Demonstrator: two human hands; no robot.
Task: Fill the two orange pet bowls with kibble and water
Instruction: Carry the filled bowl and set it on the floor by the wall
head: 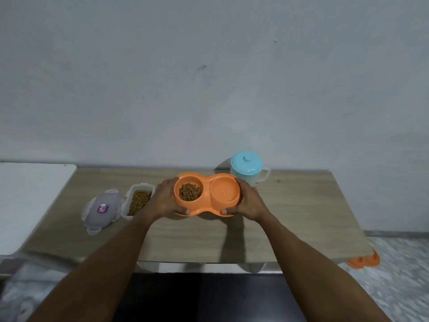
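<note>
down at the near edge, two bare forearms stretching forward over a dark patch (pixel 204 298) and across the wooden table (pixel 290 217). off to the right, on the speckled floor (pixel 399 280), a second orange double bowl (pixel 364 261), half hidden behind the table corner.

further out, mid-table, both hands on the orange double pet bowl (pixel 207 180). left hand (pixel 166 199) wrapped round the left end, thumb hooked on the near rim, fingers curled round the far side. right hand (pixel 249 202) gripping the right end the same way, thumb on the near rim. firm two-handed hold, bowl up off the tabletop and tipped a little toward the camera, shadow on the wood below.

brown kibble (pixel 189 192) heaped in the left well. right well (pixel 226 191) with a faint sheen at the bottom: water or bare plastic, cannot tell.

left of the left hand, an open clear tub of kibble (pixel 139 201) resting on the table. just beside that, further left, its grey clip lid (pixel 102 209) lying flat. out past the lid, a white surface (pixel 30 205) butting up against the table's left end.

behind the bowl's right end, a clear jug (pixel 253 177) with a pale blue lid (pixel 246 162), handle pointing right, upright at the back of the table. last of all, plain grey wall (pixel 209 77).
</note>
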